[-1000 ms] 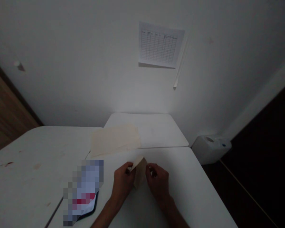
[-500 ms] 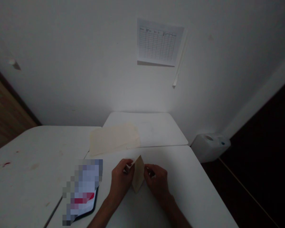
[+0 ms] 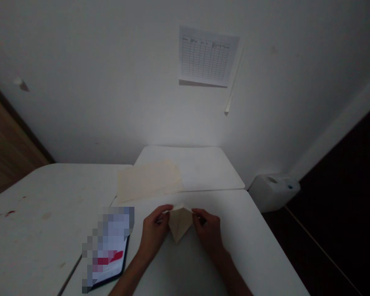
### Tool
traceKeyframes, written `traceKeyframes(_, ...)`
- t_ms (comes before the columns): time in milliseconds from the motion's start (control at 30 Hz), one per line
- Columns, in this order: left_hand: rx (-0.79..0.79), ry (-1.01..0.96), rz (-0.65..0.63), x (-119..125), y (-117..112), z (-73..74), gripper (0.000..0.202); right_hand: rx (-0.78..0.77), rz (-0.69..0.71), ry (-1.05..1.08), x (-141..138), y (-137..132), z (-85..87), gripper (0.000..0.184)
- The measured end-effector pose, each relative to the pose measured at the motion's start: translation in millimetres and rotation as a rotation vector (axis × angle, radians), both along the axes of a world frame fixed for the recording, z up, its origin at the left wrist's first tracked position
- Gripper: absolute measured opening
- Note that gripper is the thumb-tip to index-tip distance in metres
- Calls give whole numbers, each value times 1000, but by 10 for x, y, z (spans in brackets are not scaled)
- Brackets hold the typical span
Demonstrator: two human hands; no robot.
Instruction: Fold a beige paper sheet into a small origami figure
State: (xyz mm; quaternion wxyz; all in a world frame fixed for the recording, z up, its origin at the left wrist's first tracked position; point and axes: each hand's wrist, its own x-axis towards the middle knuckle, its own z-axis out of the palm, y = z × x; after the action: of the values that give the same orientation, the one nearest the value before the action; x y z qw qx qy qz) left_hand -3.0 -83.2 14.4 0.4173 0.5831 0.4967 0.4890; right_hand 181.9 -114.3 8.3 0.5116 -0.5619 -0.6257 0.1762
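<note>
A piece of cream paper [image 3: 180,224], folded to a point at the bottom, is held up just above the white table [image 3: 234,246]. My left hand [image 3: 154,232] pinches its left upper corner between the fingers. My right hand [image 3: 208,232] grips the right upper corner the same way. Both forearms come in from the bottom of the view. Nearest to my left hand lies a dark-edged tablet or phone [image 3: 109,246], its screen pixelated. Further forward lie flat cream paper sheets [image 3: 149,181], apart from both hands.
A second white table [image 3: 188,166] abuts the far edge, under the sheets' right part. A printed grid sheet [image 3: 208,55] hangs on the wall. A white plastic canister [image 3: 273,191] stands on the floor at right. Table edges drop off to the dark floor at right.
The paper has spread from a narrow upright fold into a wider pointed shape. My hands have moved slightly apart and up, holding its top corners.
</note>
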Motion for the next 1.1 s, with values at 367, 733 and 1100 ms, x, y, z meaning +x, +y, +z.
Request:
traceKeyframes(367,249,152,-48,-74,61,-113,24,23,86,20,146,44,-34,22)
traceKeyframes(733,589,558,-316,-108,15,-249,77,80,222,-66,135,42,-62,30)
traceKeyframes(1100,812,613,-219,-118,-2,-243,54,-78,234,118,149,-11,-2,35)
